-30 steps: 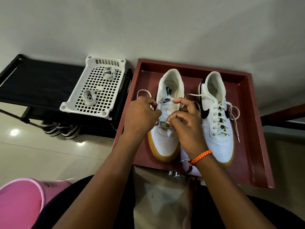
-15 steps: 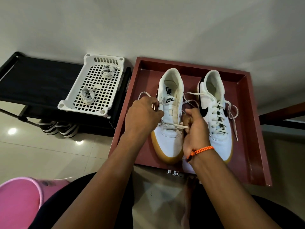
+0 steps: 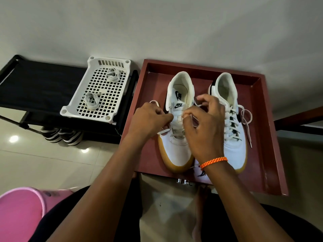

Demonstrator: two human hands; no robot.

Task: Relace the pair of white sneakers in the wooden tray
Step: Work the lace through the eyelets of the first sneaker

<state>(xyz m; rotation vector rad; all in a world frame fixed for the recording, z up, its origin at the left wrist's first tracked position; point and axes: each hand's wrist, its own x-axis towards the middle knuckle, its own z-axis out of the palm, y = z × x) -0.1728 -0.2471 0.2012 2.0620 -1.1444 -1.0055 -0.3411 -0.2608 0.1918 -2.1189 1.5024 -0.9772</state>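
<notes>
Right hand (image 3: 204,126) has risen from beside left sneaker (image 3: 178,133), now pinching lace (image 3: 198,106) above tongue; left hand (image 3: 148,119) still grips lace.

At the centre of the frame, both hands work over the left sneaker (image 3: 177,137) in the wooden tray (image 3: 272,154): the left hand (image 3: 150,119) pinches its lace (image 3: 163,131), the right hand (image 3: 206,126) curls over the eyelets. The laced right sneaker (image 3: 235,137) stands beside it, and at upper left a white basket (image 3: 70,110) holds two coiled laces (image 3: 91,100).

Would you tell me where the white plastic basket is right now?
In the head view, the white plastic basket sits on the black rack, left of the wooden tray, holding two coiled laces.
</notes>
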